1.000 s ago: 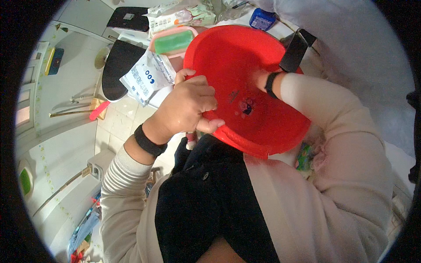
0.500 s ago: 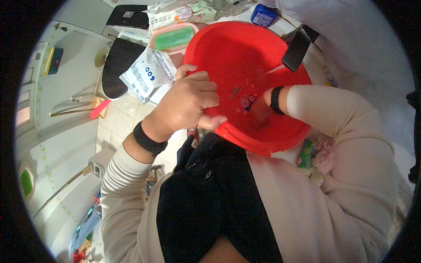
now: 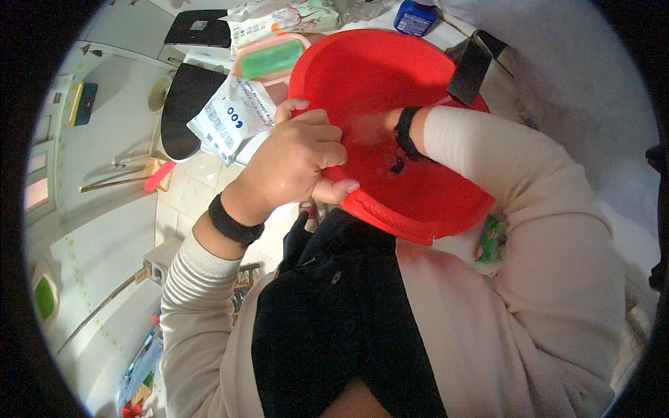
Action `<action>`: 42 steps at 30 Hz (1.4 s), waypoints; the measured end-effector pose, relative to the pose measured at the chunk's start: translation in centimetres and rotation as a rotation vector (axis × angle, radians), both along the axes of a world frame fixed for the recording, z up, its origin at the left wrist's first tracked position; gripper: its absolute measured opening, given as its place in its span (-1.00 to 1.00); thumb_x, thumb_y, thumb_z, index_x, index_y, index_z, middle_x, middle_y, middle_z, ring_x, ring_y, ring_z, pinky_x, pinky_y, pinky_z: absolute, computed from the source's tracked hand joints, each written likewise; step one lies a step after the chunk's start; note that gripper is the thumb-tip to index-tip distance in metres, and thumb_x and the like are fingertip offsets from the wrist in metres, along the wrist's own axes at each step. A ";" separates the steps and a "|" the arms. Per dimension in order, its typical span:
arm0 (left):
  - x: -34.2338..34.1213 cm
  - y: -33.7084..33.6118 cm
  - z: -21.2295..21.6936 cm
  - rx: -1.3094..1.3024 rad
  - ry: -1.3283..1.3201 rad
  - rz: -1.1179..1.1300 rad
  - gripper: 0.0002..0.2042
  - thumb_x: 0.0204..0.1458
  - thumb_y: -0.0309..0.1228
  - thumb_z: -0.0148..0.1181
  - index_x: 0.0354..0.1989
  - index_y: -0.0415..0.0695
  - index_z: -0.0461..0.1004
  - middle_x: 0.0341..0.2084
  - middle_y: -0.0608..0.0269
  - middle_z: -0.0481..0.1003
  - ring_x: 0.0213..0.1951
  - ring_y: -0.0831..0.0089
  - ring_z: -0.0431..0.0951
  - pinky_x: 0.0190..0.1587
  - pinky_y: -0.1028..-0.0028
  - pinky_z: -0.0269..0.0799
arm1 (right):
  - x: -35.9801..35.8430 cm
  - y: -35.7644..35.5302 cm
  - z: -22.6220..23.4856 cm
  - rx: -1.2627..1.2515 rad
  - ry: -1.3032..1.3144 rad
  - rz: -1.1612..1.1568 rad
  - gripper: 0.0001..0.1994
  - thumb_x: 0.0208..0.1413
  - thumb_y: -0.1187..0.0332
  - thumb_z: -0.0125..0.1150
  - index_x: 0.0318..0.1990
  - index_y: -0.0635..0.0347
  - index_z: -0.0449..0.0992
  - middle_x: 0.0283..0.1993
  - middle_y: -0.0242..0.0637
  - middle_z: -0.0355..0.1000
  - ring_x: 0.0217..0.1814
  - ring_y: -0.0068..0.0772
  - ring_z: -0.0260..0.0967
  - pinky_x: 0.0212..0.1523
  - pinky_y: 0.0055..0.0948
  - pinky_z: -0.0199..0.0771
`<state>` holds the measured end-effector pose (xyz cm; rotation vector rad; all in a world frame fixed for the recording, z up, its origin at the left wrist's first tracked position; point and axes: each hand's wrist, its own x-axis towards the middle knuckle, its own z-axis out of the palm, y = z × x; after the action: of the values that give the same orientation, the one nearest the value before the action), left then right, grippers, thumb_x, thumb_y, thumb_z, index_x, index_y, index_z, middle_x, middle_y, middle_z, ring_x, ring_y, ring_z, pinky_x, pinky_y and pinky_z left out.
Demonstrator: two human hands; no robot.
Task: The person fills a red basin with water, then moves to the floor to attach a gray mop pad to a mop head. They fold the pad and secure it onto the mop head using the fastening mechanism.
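Nearest the camera: the person's torso in a dark top w/ a cream cardigan, both forearms coming up from the lower edge. One left hand (image 3: 296, 164), one black wristband (image 3: 235, 221) behind it; the hand is curled tight round the near-left rim of the one red basin (image 3: 390, 76), thumb under the lip, fingers over the top, so it's holding the basin. One right hand (image 3: 373, 132) reaches down inside the basin, wrist w/ a second black band (image 3: 404, 132); the hand itself is blurred against the red, can't tell if it's spread or closed. Something small and dark (image 3: 397, 167) sits on the basin floor just below that wrist. The basin is tilted toward the person, right in front of the chest, its near rim touching the left hand. Farther, beyond the basin's left rim on the counter: one white pouch (image 3: 226, 118), one pink soap dish w/ a green bar (image 3: 272, 59), one black flat object (image 3: 198, 28). At the far edge, one blue bottle cap (image 3: 416, 17).
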<state>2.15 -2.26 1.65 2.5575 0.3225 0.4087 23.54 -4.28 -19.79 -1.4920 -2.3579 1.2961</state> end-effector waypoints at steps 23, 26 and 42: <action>0.2 0.4 -0.2 0.013 -0.052 -0.035 -0.66 -0.23 -0.08 0.30 -0.66 -0.14 0.51 -0.65 0.30 0.43 -0.36 0.31 0.44 0.02 0.21 0.13 | 7.8 -0.9 0.2 0.032 -0.801 0.403 -0.56 0.16 0.29 -0.17 0.21 -0.01 0.31 0.29 -0.14 0.19 0.36 -0.11 0.07 0.37 -0.02 -0.10; 0.2 0.5 -0.3 0.021 -0.074 -0.026 -0.66 -0.24 -0.07 0.30 -0.66 -0.13 0.52 -0.65 0.30 0.43 -0.36 0.31 0.43 0.00 0.23 0.13 | 12.1 -2.2 1.8 0.392 -0.731 0.123 -0.58 0.13 0.31 -0.15 0.16 0.05 0.36 0.26 -0.11 0.24 0.34 -0.13 0.11 0.35 0.01 -0.07; 0.3 1.0 -0.8 0.015 -0.124 -0.072 -0.67 -0.27 -0.09 0.30 -0.70 -0.09 0.42 -0.65 0.32 0.32 -0.37 0.31 0.39 -0.12 0.29 0.09 | 15.2 -12.9 13.1 -0.427 -0.504 0.557 -0.47 0.04 0.26 -0.01 0.22 0.13 0.25 0.34 -0.16 0.11 0.39 -0.11 0.00 0.40 -0.17 -0.08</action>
<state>2.40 -1.27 0.85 2.5363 0.1820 0.5413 38.76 -17.22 -6.67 -1.4423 -3.1409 1.8136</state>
